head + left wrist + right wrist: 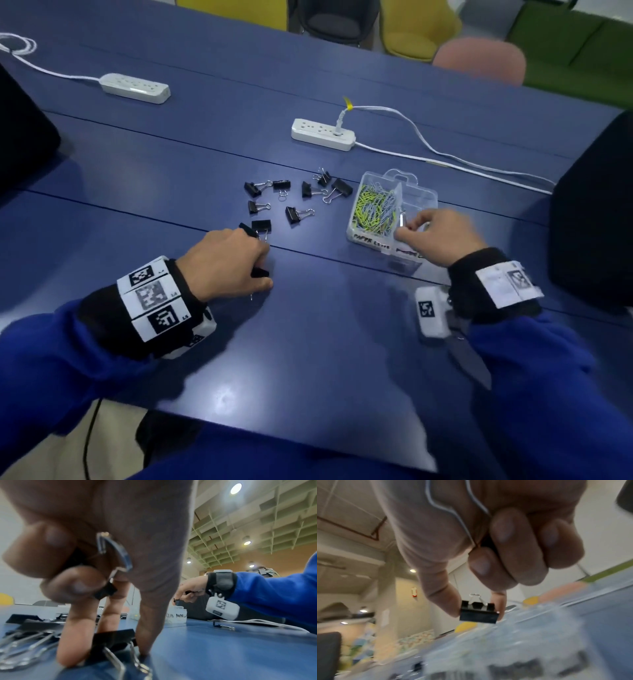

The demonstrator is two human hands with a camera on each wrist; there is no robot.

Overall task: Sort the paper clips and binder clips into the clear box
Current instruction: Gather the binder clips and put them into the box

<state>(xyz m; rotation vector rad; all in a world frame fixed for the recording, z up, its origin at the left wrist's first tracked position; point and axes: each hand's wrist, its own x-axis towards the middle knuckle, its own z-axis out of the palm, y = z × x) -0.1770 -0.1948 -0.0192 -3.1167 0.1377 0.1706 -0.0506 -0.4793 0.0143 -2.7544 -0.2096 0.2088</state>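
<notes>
The right hand (442, 236) hovers over the near right compartment of the clear box (394, 209), pinching 1 black binder clip (478, 613) between thumb and forefinger, another tucked in its curled fingers. Coloured paper clips (375, 209) fill the left compartment. The left hand (226, 263) pinches a binder clip (113, 638) on the blue table (308, 342), holding another; loose binder clips (294, 198) lie just beyond it.

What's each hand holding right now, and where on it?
Right hand pinches a binder clip by its black body's ends. Left hand pinches another binder clip; exact grip unclear.
</notes>
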